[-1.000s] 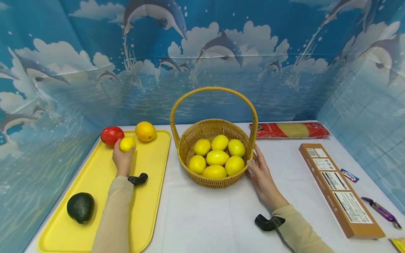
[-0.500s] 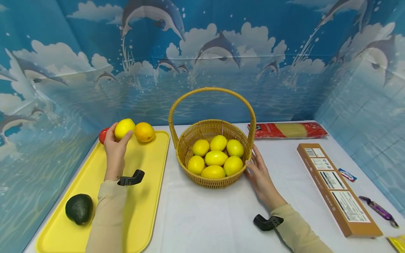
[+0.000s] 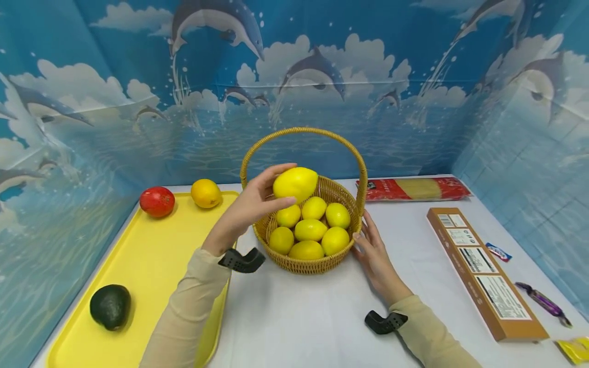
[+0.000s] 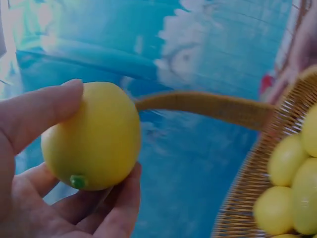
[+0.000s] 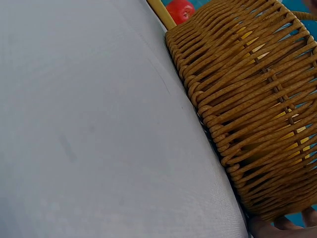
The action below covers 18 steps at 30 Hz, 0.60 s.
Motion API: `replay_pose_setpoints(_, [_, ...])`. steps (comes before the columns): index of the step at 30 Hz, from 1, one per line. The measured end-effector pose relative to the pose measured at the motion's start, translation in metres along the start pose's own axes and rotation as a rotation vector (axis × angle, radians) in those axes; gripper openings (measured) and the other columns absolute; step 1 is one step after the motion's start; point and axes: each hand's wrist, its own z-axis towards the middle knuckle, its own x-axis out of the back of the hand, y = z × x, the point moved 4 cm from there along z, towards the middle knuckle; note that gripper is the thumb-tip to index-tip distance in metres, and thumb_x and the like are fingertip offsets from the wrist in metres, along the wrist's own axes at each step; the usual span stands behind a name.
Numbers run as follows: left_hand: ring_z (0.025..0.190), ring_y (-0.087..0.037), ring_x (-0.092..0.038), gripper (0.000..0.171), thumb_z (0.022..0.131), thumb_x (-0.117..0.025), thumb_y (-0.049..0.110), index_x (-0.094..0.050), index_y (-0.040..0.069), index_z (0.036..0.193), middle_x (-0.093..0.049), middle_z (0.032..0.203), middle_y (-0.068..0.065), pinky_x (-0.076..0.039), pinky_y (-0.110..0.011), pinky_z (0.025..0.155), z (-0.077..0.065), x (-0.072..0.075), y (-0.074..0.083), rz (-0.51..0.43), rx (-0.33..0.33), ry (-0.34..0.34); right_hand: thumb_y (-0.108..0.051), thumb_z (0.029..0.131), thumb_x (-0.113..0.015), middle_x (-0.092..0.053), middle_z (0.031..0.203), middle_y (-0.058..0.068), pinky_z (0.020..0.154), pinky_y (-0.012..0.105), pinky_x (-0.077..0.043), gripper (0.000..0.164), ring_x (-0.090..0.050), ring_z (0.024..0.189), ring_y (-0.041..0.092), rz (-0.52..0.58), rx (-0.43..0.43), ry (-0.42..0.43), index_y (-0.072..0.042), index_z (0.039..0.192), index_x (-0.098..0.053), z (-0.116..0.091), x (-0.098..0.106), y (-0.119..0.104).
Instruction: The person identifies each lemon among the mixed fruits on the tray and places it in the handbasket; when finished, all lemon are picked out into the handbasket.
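In the head view, my left hand (image 3: pixel 246 207) holds a yellow lemon (image 3: pixel 296 184) between thumb and fingers, above the wicker basket (image 3: pixel 309 265). A green stem spot shows on this lemon (image 4: pixel 99 136) in the left wrist view. Several more lemons (image 3: pixel 310 230) lie inside the basket, below the held one. My right hand (image 3: pixel 378 258) holds the basket's right side, its thumb at the rim and its fingers along the outside. In the right wrist view, only some fingertips (image 5: pixel 285 225) show at the bottom corner, against the basket weave (image 5: pixel 257 109).
Left of the basket, a yellow tray (image 3: pixel 152 266) bears a red fruit (image 3: pixel 157 202), an orange-yellow fruit (image 3: pixel 205 193) and an avocado (image 3: pixel 110 306). To the right are a noodle packet (image 3: pixel 416 188), a long brown box (image 3: pixel 483 276) and small wrapped sweets (image 3: pixel 545 302). The tall basket handle (image 3: pixel 303 131) arches overhead.
My left hand has lifted the lemon off the tray beside the red fruit and carried it right, over the basket. The right hand has stayed at the basket's side.
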Motion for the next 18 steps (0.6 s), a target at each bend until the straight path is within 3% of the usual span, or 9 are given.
replay_pose_setpoints(4, [0.115, -0.021, -0.048, 0.059, 0.090, -0.066, 0.022, -0.038, 0.021, 0.142, -0.043, 0.134, -0.002, -0.040, -0.044, 0.096, 0.040, -0.004, -0.045, 0.034, 0.133, -0.052, -0.014, 0.100, -0.046, -0.002, 0.155, 0.000, 0.106, 0.055, -0.016, 0.065, -0.009, 0.139, 0.022, 0.005, -0.005, 0.001, -0.037, 0.150, -0.013, -0.002, -0.001, -0.001])
replay_pose_setpoints(8, [0.115, -0.023, -0.046, 0.059, 0.090, -0.065, 0.019, -0.038, 0.019, 0.142, -0.041, 0.135, -0.004, -0.038, -0.046, 0.096, 0.065, 0.006, -0.085, 0.082, 0.292, -0.002, -0.014, 0.099, -0.046, -0.003, 0.155, 0.000, 0.106, 0.055, -0.017, 0.065, -0.010, 0.139, 0.022, 0.006, -0.008, 0.002, -0.036, 0.150, -0.013, -0.002, -0.003, 0.001])
replay_pose_setpoints(13, [0.123, -0.026, -0.039, 0.064, 0.090, -0.065, 0.018, -0.032, 0.012, 0.144, -0.033, 0.143, -0.009, -0.035, -0.043, 0.098, 0.082, 0.018, -0.116, 0.126, 0.442, 0.097, -0.014, 0.099, -0.046, -0.005, 0.155, 0.000, 0.106, 0.055, -0.017, 0.065, -0.011, 0.138, 0.022, 0.000, -0.006, 0.006, -0.036, 0.150, -0.013, -0.002, -0.002, 0.002])
replay_pose_setpoints(18, [0.125, -0.028, -0.039, 0.068, 0.090, -0.065, 0.023, -0.029, 0.006, 0.145, -0.031, 0.145, -0.013, -0.037, -0.041, 0.098, 0.087, 0.023, -0.132, 0.161, 0.518, 0.098, -0.015, 0.099, -0.047, -0.004, 0.155, -0.001, 0.106, 0.055, -0.018, 0.065, -0.012, 0.138, 0.022, -0.002, -0.006, 0.017, -0.039, 0.150, -0.015, -0.001, 0.000, 0.000])
